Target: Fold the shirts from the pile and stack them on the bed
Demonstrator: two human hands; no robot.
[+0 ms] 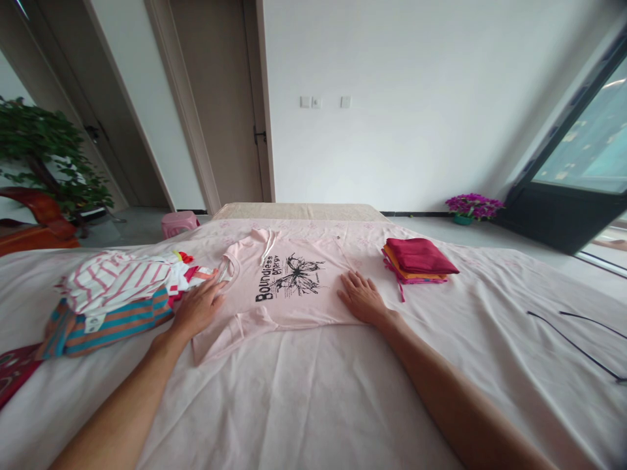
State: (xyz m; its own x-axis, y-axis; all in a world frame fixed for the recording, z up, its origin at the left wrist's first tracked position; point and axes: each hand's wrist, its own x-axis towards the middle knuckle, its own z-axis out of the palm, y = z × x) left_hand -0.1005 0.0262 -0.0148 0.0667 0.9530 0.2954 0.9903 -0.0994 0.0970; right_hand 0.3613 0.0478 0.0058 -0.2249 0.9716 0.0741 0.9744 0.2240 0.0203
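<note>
A pink T-shirt (298, 307) with a black butterfly print and lettering lies spread sideways on the pale pink sheet (304, 405), its collar toward the left. My left hand (200, 303) rests at the collar and shoulder edge with its fingers stretched out. Near the hem on the right, my right hand (361, 297) lies flat on the shirt, fingers spread. Just beyond the left hand is a loose pile of clothes, with a red-and-white striped garment (112, 281) on top of a blue-and-brown striped one (117, 323).
A folded stack of red and orange cloth (416, 256) sits to the right of the shirt. Eyeglasses (578, 343) lie at the far right. A dark red cloth (19, 372) is at the left edge. Beyond the sheet stand a pink stool (179, 223) and purple flowers (474, 205).
</note>
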